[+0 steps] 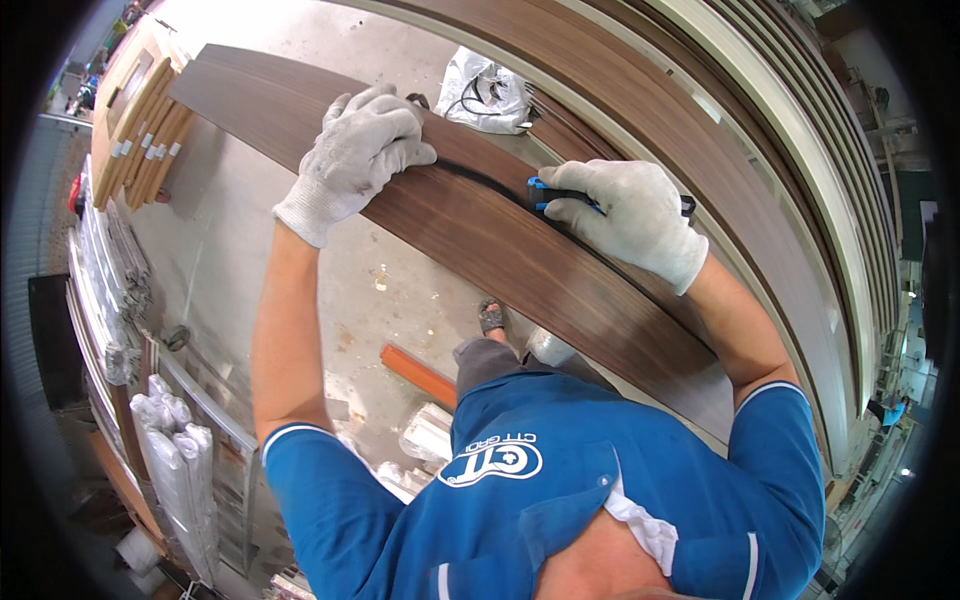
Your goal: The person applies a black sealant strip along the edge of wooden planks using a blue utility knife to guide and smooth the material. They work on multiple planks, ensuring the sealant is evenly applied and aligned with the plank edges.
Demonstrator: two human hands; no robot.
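Note:
A long dark-brown wood-grain board [460, 225] lies slantwise before me, from far left to near right. Along it runs a thin black flexible strip [483, 178]. My left hand [365, 150], in a grey-white knit glove, is closed over the strip at the board's far-left part, thumb and fingers pinching it. Gloved alike, my right hand [632, 212] grips a blue-and-black hand tool [540, 194], whose blue front end sits at the strip. A glove covers most of the tool, so I cannot make out its exact kind.
Long brown and pale profiles [740, 130] are racked along the right. Behind the board lies a white plastic bag [485, 95] with black strips. Stacked wooden pieces [145, 135] stand far left, with plastic-wrapped bundles [175, 450] nearer. An orange-brown plank [418, 373] lies on the floor.

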